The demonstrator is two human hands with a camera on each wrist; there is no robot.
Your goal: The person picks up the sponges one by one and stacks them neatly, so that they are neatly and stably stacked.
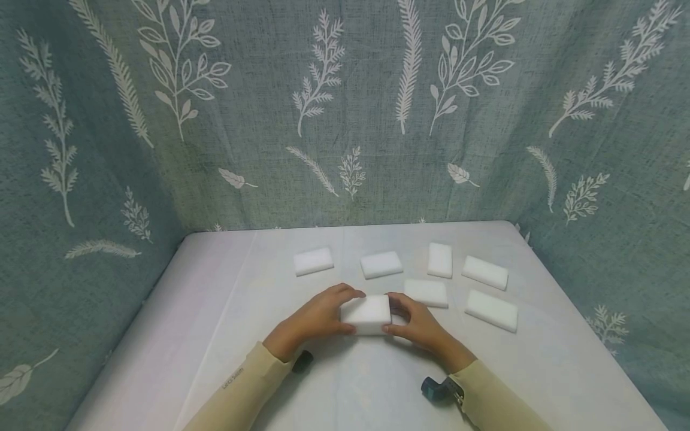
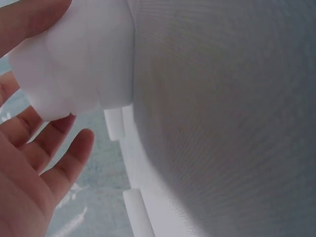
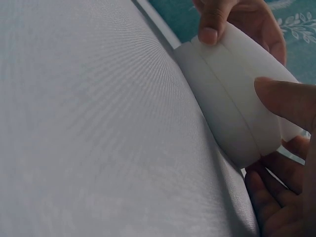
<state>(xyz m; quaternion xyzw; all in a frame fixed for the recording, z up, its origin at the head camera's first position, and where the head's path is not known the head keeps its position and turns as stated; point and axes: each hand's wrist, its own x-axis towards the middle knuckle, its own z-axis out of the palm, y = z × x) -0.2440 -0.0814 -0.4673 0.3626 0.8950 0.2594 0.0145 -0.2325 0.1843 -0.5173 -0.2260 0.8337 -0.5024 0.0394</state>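
Two white sponges lie one on top of the other on the table in front of me. The upper sponge (image 1: 366,307) shows its top face in the head view. In the right wrist view a seam parts it from the lower sponge (image 3: 213,106). My left hand (image 1: 320,314) pinches the upper sponge at its left end, thumb on the near side and fingers behind. At the right end my right hand (image 1: 421,323) does the same, its thumb (image 3: 281,96) pressed on the near face. The stack's far side is mostly hidden.
Several more white sponges lie flat beyond and to the right: one sponge (image 1: 314,261) far left, another sponge (image 1: 426,293) just behind my right hand, another sponge (image 1: 491,310) at the right. A patterned green curtain (image 1: 259,197) surrounds the white table (image 1: 226,257).
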